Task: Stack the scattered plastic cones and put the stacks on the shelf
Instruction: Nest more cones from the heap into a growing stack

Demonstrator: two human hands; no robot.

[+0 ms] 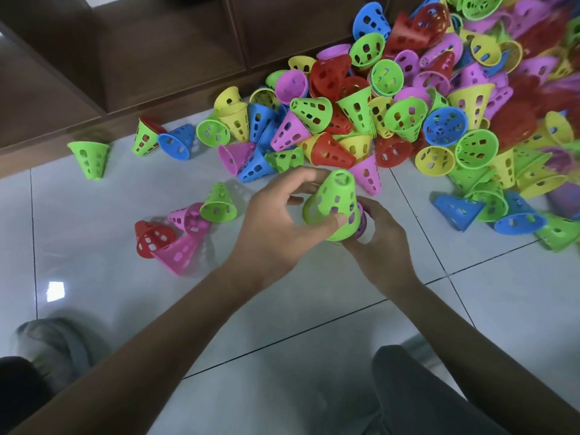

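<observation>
- Far left of the held green cone (pixel 332 205), we see a lone green cone (pixel 89 158) standing on its narrow end on the tiled floor (pixel 125 277), close to the foot of the dark wooden shelf (pixel 131 58).
- Nearer the held cone, still on its left, a small cluster lies on the floor: a red cone (pixel 152 238), two pink cones (pixel 180 249) and a light green one (pixel 219 204).
- Our left hand (pixel 282 221) grips the held green cone, thumb across its wide rim and fingers curled behind its narrow top.
- The held green cone is up off the floor between both hands, tilted, its narrow end pointing away from us.
- Just right of it, our right hand (pixel 381 237) curls under the cone's rim and holds a pink piece (pixel 361 218) tucked behind it; we cannot tell how many cones it has.
- Beyond and to the right of the held cone, the big pile of cones (pixel 408 105) in red, blue, yellow, green and pink spreads over the floor up to the shelf.
</observation>
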